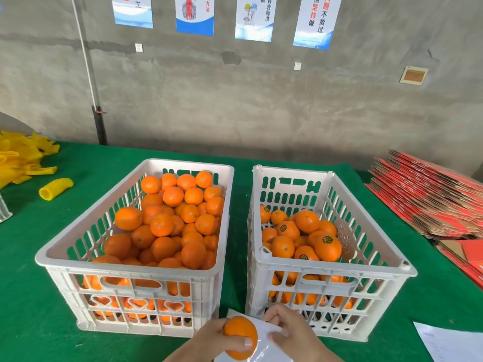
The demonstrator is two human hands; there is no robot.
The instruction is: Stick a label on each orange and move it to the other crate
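The left hand (pixel 211 340) gripped an orange (pixel 239 333), with the thumb across its front and the fingers curled behind it. Just to the right, the right hand (pixel 295 333) pinched a glossy white label sheet (pixel 262 333). Its thumb lay on top and its fingers were curled at the far edge. The sheet ran under and behind the orange, touching it. Whether this orange already bore a label could not be told.

Well off to the right of the right hand lay a sheet of white paper (pixel 449 343) on the green cloth (pixel 26 296) that covered the table.

Just beyond the left hand stood a white slotted crate (pixel 56 262), heaped with unlabelled oranges (pixel 167 223). Beyond the right hand, close beside the first crate, stood a second white crate (pixel 339 267). It was less full, and several of its oranges (pixel 328 245) carried a small dark round label (pixel 326 239).

Farther out to the left lay a yellow foam net sleeve (pixel 56 188), and past it a pile of more yellow sleeves (pixel 18 158). Far to the right was a stack of flattened red cartons (pixel 431 202). Behind everything rose a grey wall (pixel 261 105) hung with a row of posters (pixel 194 15).
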